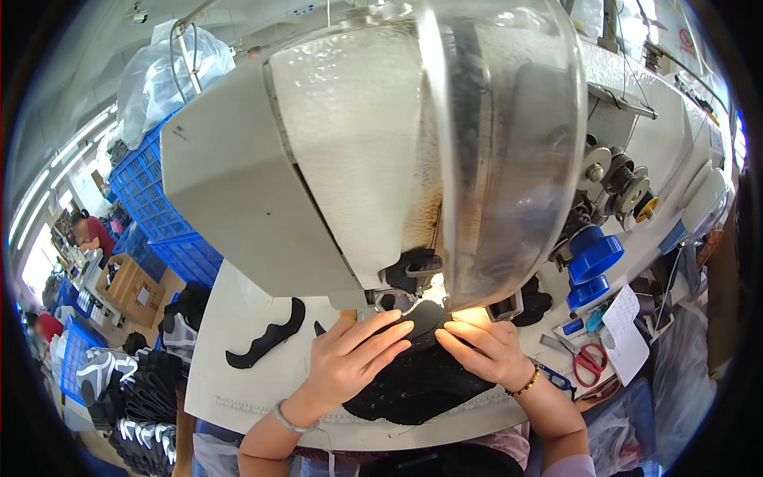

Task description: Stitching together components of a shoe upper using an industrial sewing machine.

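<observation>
Under the lit needle area of a large pale sewing machine [350, 119], both hands work on black fabric pieces. My left hand [350, 358] has its fingers over a small curved black fabric piece [425, 319], the fingertips close to the presser foot. My right hand [486, 350] grips the right edge of the same piece with its fingertips. Below them, a larger black fabric piece [413, 389] spreads over the white table [238, 397]. How the layers join near the needle is hard to make out. To the left lies a loose curved black strip [269, 340].
A clear plastic shield [517, 159] hangs over the needle. Red-handled scissors [590, 364] and a written paper sheet [625, 338] lie at the right, below blue knobs [592, 254]. Blue crates [151, 187] and stacked black-and-grey pieces [147, 385] stand at the left. People sit farther back.
</observation>
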`<state>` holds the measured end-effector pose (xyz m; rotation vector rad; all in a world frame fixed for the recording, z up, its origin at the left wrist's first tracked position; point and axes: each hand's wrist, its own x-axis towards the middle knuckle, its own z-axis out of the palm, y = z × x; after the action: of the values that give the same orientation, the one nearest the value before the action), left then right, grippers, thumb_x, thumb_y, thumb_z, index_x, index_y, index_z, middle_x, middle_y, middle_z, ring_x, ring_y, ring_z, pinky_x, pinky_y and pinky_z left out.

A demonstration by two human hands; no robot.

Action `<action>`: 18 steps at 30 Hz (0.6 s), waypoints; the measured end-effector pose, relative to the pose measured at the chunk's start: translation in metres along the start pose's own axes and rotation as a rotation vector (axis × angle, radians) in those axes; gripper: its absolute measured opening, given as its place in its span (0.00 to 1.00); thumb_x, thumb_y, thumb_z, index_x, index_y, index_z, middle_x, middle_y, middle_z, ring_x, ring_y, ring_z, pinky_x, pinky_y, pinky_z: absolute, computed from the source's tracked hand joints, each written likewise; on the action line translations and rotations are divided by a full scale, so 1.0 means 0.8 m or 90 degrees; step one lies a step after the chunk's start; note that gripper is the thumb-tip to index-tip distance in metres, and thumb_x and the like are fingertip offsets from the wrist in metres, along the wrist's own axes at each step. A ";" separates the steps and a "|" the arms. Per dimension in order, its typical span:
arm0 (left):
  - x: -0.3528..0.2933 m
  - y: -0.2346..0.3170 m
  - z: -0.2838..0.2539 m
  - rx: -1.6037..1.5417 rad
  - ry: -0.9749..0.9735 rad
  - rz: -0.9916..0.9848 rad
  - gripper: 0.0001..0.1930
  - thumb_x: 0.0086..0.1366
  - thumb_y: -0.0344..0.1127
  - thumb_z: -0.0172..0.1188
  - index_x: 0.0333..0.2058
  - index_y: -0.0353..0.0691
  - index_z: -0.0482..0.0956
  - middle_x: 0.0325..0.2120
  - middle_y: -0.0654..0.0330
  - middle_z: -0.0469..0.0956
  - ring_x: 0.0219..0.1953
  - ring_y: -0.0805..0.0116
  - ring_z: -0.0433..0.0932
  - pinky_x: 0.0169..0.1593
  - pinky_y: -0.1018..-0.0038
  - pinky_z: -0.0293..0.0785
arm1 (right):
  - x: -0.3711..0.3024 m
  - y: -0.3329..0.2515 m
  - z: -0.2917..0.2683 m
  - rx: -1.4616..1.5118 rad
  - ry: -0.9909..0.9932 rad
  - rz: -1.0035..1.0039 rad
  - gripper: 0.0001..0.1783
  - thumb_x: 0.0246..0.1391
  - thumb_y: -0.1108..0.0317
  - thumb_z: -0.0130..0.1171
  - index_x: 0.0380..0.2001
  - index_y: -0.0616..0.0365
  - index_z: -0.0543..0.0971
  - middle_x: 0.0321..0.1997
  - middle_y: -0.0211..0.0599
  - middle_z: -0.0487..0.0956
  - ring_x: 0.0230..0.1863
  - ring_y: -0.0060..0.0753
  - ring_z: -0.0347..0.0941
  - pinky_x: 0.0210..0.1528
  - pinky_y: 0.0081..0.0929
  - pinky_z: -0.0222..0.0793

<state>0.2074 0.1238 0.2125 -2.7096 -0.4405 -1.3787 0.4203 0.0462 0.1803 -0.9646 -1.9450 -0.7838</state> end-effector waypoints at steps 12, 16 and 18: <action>-0.006 -0.011 0.002 -0.016 -0.017 0.032 0.18 0.47 0.34 0.71 0.39 0.48 0.84 0.39 0.66 0.80 0.20 0.74 0.68 0.23 0.81 0.67 | -0.005 -0.001 0.006 -0.015 0.024 0.028 0.21 0.37 0.75 0.67 0.41 0.52 0.82 0.40 0.28 0.74 0.35 0.27 0.74 0.33 0.20 0.67; -0.010 -0.015 0.003 0.003 0.001 0.054 0.18 0.46 0.34 0.71 0.40 0.50 0.83 0.39 0.67 0.80 0.19 0.75 0.68 0.22 0.82 0.66 | -0.004 -0.002 0.008 0.003 0.023 0.033 0.21 0.37 0.75 0.68 0.40 0.53 0.82 0.39 0.29 0.74 0.34 0.29 0.74 0.33 0.22 0.68; -0.015 -0.016 0.004 0.017 0.002 0.064 0.19 0.46 0.35 0.72 0.40 0.51 0.83 0.39 0.68 0.80 0.20 0.76 0.67 0.22 0.83 0.66 | -0.003 -0.003 0.008 0.011 0.023 0.037 0.21 0.37 0.75 0.68 0.40 0.53 0.82 0.38 0.29 0.74 0.33 0.29 0.74 0.33 0.22 0.69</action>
<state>0.1995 0.1344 0.2007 -2.6687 -0.3151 -1.3408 0.4167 0.0491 0.1744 -0.9844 -1.8815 -0.7452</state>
